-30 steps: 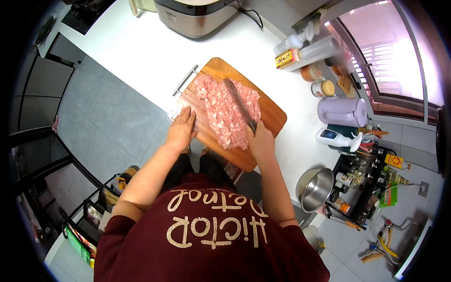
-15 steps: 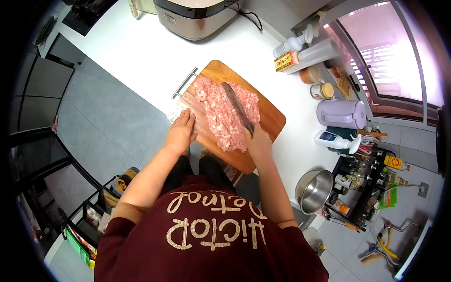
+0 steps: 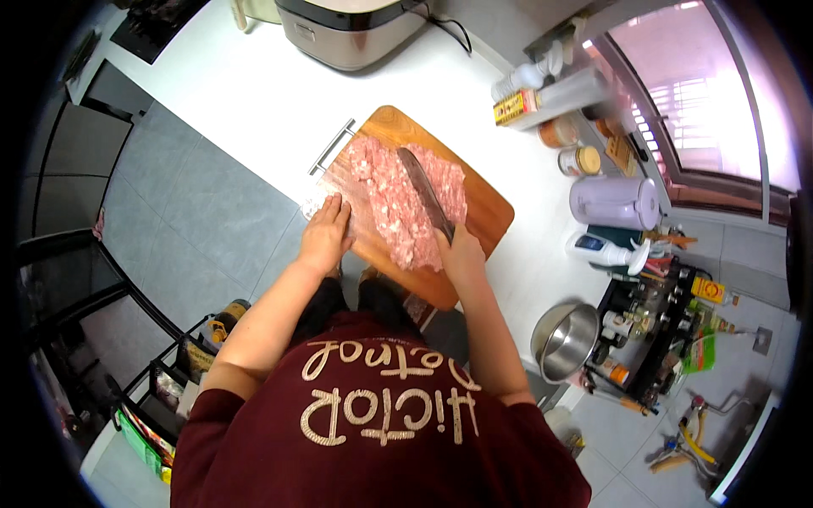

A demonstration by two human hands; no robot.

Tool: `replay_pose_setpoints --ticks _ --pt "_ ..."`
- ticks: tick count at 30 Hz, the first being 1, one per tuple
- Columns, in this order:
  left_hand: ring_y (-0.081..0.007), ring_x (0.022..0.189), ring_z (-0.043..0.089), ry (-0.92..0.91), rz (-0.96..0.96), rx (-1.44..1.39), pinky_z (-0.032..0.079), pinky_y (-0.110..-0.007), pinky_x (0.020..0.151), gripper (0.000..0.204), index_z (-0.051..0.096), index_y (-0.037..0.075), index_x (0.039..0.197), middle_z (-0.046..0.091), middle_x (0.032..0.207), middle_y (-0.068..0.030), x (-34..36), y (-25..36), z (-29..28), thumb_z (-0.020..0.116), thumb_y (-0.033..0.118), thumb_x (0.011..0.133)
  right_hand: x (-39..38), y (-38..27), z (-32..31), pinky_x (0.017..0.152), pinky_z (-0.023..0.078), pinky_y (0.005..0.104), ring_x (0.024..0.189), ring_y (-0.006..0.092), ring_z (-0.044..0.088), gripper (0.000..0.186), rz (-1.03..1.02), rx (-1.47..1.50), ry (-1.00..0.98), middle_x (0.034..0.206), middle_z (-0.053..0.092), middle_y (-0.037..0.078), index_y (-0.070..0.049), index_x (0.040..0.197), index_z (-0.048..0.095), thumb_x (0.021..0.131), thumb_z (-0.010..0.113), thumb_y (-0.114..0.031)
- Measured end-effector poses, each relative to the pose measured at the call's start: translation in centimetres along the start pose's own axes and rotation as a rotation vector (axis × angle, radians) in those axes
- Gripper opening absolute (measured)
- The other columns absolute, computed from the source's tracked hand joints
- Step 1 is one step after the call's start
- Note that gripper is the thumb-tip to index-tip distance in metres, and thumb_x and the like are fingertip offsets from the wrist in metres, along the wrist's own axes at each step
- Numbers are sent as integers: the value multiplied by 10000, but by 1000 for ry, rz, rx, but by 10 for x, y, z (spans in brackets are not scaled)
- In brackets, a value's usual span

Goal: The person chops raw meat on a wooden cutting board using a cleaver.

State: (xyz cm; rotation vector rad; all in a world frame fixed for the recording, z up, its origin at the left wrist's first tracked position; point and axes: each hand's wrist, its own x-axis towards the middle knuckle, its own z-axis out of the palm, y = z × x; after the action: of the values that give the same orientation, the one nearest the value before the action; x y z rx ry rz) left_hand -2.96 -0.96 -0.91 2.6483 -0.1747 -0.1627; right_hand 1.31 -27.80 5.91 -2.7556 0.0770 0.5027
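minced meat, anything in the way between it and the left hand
Nothing visible stands between the left hand and the minced meat: only a bare strip of the cutting board separates them. The knife in the right hand is over the meat, right of that gap.

Large cream lettering runs in two curved rows across the front of the maroon shirt (image 3: 381,406), upside down in this view. The smaller print is too fine to make out: on the yellow-and-red box (image 3: 515,107) near the counter's window-side edge, on the pale label of the yellow-lidded jar (image 3: 579,160) farther along that edge, and on the dark blue label of the white spray bottle (image 3: 597,248). Past the black rack (image 3: 659,339), a yellow bottle (image 3: 709,290) bears a round red mark, its lettering likewise too small.
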Motion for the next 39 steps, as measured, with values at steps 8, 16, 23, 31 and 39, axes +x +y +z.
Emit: replay_pose_setpoints --ticks 8,16,23,31,39 --pt "-381 1358 425 20 -3 -14 393 -414 1106 701 518 9 1343 426 1473 -231 0 -1 0 805 145 718 -22 -7 6 733 513 539 815 462 653 448 -19 -7 -23 844 670 273 -10 1054 531 946 563 -443" --pt "-384 1354 428 45 1 -7 398 -419 1100 698 520 7 1340 429 1471 -228 5 -2 0 803 150 718 -22 -13 15 700 512 538 770 452 658 419 -45 -38 -24 798 670 254 -13 1022 537 948 566 -425" --pt "-385 1351 432 39 4 -3 398 -420 1100 693 519 6 1341 421 1475 -234 1 -1 0 797 159 725 -29 -11 7 706 506 543 786 458 653 414 -52 142 107 813 669 262 -29 1053 548 942 571 -427" --pt "-384 1352 432 47 12 0 398 -418 1102 686 526 -2 1333 422 1474 -239 1 -3 1 798 158 724 -38 -7 8 714 507 538 809 457 654 430 -90 181 74 832 667 270 -33 1077 552 945 563 -443" --pt "-377 1352 435 41 -5 15 405 -411 1100 695 522 12 1342 434 1469 -226 4 -1 -3 802 160 723 -43 -10 6 700 510 534 795 446 660 410 -97 110 29 820 671 256 -43 1077 554 947 565 -431"
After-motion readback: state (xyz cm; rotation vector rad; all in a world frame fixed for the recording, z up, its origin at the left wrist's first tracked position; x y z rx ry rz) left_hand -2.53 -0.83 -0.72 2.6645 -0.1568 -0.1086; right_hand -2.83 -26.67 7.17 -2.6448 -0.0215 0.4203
